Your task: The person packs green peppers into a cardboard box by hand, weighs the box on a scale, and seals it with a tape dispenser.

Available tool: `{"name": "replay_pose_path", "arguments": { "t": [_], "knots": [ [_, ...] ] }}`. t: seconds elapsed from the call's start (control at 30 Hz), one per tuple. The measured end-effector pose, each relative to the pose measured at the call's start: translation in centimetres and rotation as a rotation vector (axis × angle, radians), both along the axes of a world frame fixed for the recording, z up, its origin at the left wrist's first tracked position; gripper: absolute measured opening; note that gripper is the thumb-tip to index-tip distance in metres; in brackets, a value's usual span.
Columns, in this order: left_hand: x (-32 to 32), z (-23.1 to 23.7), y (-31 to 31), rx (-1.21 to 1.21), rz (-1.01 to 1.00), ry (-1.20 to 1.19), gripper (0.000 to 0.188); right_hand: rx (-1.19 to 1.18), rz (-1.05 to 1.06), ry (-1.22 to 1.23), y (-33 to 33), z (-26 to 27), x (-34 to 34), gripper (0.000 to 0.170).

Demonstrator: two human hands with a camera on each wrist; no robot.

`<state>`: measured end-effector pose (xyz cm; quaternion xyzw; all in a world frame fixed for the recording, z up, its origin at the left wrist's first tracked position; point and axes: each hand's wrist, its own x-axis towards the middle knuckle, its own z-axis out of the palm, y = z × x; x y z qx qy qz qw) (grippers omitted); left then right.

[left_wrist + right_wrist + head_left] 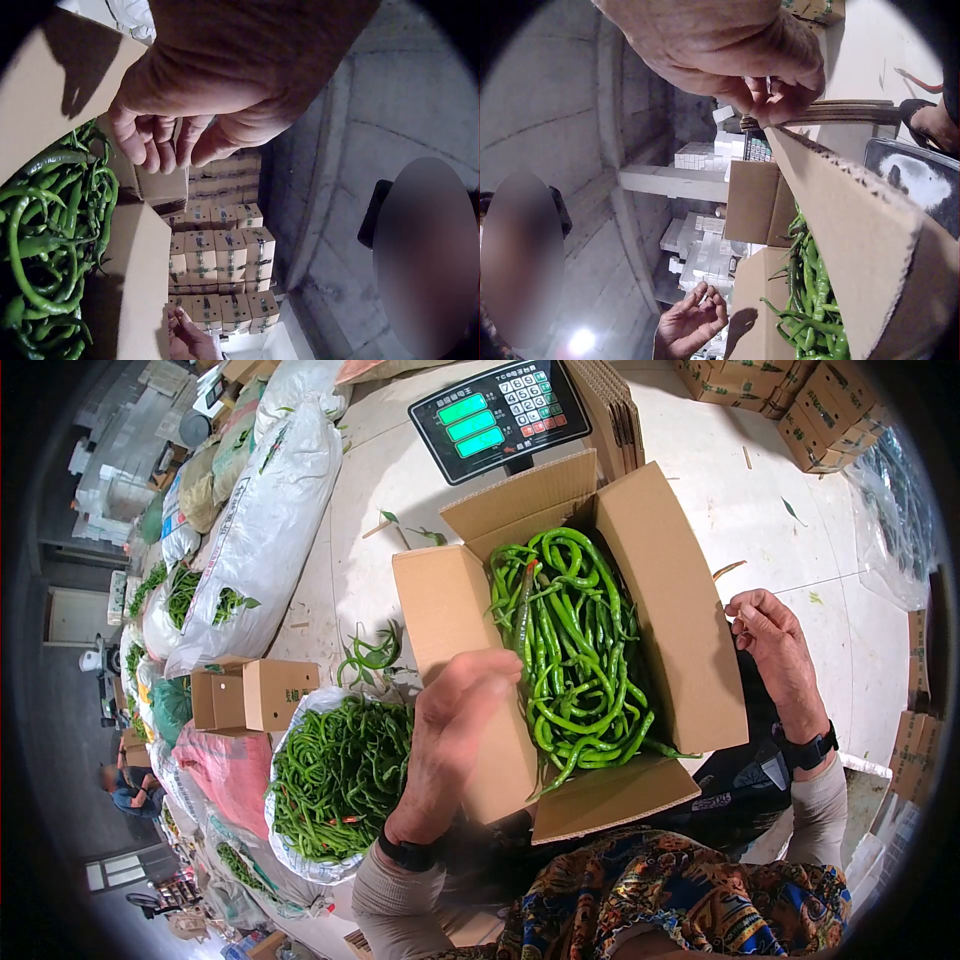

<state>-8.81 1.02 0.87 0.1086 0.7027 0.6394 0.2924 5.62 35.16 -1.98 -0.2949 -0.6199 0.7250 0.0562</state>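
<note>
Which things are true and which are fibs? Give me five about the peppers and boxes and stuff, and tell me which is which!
1. Long green peppers lie in the big cardboard box. True.
2. That box is closed. False: its flaps stand open.
3. The scale has three dark screens. False: the screens glow green.
4. In the head view, a white sack of green peppers is left of the big box. True.
5. The peppers in the big box are all chopped into tiny bits. False: long, whole ones show.
</note>
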Motion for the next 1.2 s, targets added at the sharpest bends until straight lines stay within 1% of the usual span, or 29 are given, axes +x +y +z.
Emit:
{"name": "replay_pose_path", "arguments": {
  "t": [0.67,0.97,1.03,1.2],
  "knots": [
    [-0.1,-0.4,0.0,-0.019,-0.018,0.039,0.028,-0.014,-0.008,-0.007,0.2,-0.1,0.1,0.011],
    [0.1,0.2,0.1,-0.022,0.044,-0.015,0.031,-0.024,-0.038,0.016,0.4,-0.2,0.1,0.012],
    [0.3,0.6,0.2,0.04,0.047,-0.095,0.033,-0.011,-0.033,0.003,0.4,-0.1,0.0,0.011],
    [0.4,1.1,0.2,0.058,0.037,-0.102,0.035,-0.008,-0.037,0.003,0.3,-0.1,0.1,0.011]
  ]
}}
